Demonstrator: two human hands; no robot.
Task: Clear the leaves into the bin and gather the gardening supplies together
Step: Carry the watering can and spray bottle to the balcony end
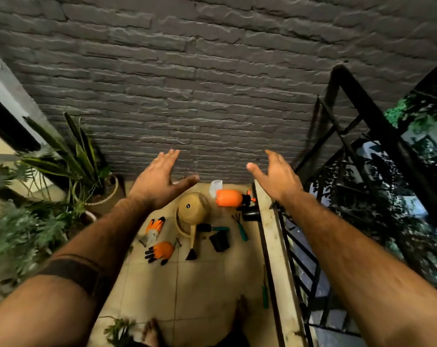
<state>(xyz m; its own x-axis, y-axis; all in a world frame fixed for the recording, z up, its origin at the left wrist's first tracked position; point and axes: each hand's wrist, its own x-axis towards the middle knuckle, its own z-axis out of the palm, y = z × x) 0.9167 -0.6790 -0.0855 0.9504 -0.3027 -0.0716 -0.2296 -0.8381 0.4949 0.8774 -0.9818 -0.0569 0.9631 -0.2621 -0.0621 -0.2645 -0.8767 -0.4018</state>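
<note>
head view, looking down at a tiled balcony floor [200,284]. nearest me, a clump of green leaves [118,329] lies on the tiles just left of two bare feet. a green-handled tool [265,294] lies by the black railing [297,246] on the right. my left hand [157,181] and right hand [277,176] both reach forward above the floor, fingers released and spread, grasping nothing. beneath them the supplies sit close together: two orange gloves [157,239], a tan watering can [191,219], a small black pot [219,241], a green hand rake [240,226], and an orange spray bottle [231,197] on its side. potted plants [69,171] stand left. a grey brick wall [212,83] rises behind.
</note>
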